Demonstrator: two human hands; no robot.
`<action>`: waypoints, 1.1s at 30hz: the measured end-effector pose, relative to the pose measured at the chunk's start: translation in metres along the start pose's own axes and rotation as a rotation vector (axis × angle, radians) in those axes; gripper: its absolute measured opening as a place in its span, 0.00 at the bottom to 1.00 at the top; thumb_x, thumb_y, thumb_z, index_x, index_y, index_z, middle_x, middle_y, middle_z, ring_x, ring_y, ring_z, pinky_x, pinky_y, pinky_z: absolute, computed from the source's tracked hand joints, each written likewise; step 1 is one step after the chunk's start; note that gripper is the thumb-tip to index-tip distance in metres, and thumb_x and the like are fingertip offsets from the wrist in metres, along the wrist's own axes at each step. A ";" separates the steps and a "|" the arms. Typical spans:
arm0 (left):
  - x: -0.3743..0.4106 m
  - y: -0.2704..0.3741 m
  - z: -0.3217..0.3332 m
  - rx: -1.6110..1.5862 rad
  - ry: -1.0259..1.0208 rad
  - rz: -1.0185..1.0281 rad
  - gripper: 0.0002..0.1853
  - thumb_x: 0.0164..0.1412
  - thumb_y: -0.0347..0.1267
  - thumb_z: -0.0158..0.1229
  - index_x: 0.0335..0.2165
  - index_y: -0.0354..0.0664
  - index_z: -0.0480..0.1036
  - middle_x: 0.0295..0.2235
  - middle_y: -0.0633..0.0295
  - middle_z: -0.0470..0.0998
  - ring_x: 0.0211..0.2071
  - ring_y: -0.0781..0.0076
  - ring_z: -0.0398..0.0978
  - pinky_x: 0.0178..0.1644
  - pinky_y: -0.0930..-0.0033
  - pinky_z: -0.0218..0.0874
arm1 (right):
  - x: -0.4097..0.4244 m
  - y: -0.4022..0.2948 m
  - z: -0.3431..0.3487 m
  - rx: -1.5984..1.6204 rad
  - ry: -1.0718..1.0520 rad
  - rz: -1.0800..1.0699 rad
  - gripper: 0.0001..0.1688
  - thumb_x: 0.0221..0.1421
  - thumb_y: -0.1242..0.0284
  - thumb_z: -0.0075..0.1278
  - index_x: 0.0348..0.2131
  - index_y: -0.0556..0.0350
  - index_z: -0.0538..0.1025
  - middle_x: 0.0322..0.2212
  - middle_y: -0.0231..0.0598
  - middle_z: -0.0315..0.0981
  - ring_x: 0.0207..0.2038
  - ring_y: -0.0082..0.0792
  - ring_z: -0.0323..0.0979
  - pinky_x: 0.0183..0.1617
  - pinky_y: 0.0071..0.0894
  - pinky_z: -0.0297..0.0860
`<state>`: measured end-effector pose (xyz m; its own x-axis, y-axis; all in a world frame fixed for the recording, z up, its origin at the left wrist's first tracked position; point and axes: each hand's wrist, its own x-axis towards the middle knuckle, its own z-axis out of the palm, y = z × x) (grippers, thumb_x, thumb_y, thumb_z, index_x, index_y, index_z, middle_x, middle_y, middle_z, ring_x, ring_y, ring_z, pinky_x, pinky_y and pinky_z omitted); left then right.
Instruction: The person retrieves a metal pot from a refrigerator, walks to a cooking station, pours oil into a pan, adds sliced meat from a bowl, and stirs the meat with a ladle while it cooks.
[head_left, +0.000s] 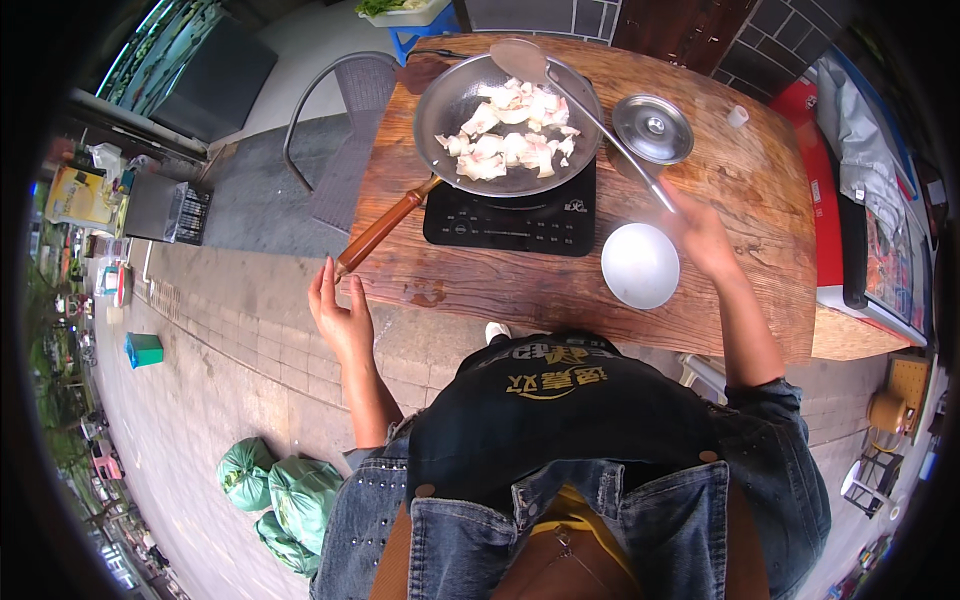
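Note:
A steel wok (442, 97) sits on a black induction cooker (510, 225), and pale slices of raw-looking meat (484, 163) lie spread inside it. Its brown wooden handle (382, 226) points toward me on the left. My left hand (341, 315) is at the handle's end, fingers apart around the tip; whether they touch it is unclear. My right hand (699, 229), slightly blurred, grips the metal wok spatula (600, 120) by its shaft end. The spatula's blade is raised at the wok's far rim. Just left of that hand stands a white bowl (641, 266).
On the wooden table (750, 300), a lidded steel pot (652, 129) stands right of the wok, with a small white cup (738, 116) beyond. A woven chair (364, 97) is at the table's left. Green tied bags (300, 487) lie on the ground. A red freezer (817, 202) adjoins the right side.

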<state>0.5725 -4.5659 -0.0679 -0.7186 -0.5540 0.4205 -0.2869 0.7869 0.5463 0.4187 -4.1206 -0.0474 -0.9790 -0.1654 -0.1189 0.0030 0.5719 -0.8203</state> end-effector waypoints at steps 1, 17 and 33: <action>-0.004 -0.002 -0.001 0.010 0.002 -0.027 0.23 0.52 0.31 0.59 0.49 0.45 0.69 0.47 0.52 0.67 0.48 0.56 0.66 0.52 0.60 0.57 | 0.002 -0.001 0.003 -0.009 0.050 -0.046 0.29 0.53 0.70 0.51 0.55 0.33 0.65 0.23 0.38 0.72 0.24 0.26 0.65 0.32 0.27 0.65; -0.002 -0.016 0.010 0.060 -0.042 -0.135 0.25 0.53 0.35 0.59 0.51 0.47 0.67 0.45 0.51 0.68 0.47 0.54 0.67 0.50 0.59 0.59 | 0.015 -0.030 0.026 -0.412 -0.007 0.005 0.29 0.52 0.66 0.50 0.53 0.23 0.65 0.31 0.48 0.75 0.34 0.46 0.74 0.40 0.40 0.67; 0.001 -0.022 0.016 0.024 -0.059 -0.114 0.24 0.52 0.29 0.60 0.49 0.47 0.68 0.41 0.53 0.71 0.43 0.59 0.71 0.46 0.62 0.62 | -0.051 -0.083 -0.124 -0.123 -0.387 0.219 0.29 0.47 0.83 0.52 0.50 0.47 0.71 0.17 0.22 0.66 0.15 0.13 0.55 0.18 0.16 0.54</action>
<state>0.5677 -4.5799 -0.0913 -0.7159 -0.6241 0.3131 -0.3837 0.7263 0.5704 0.4432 -4.0595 0.0960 -0.8100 -0.3041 -0.5014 0.1543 0.7144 -0.6825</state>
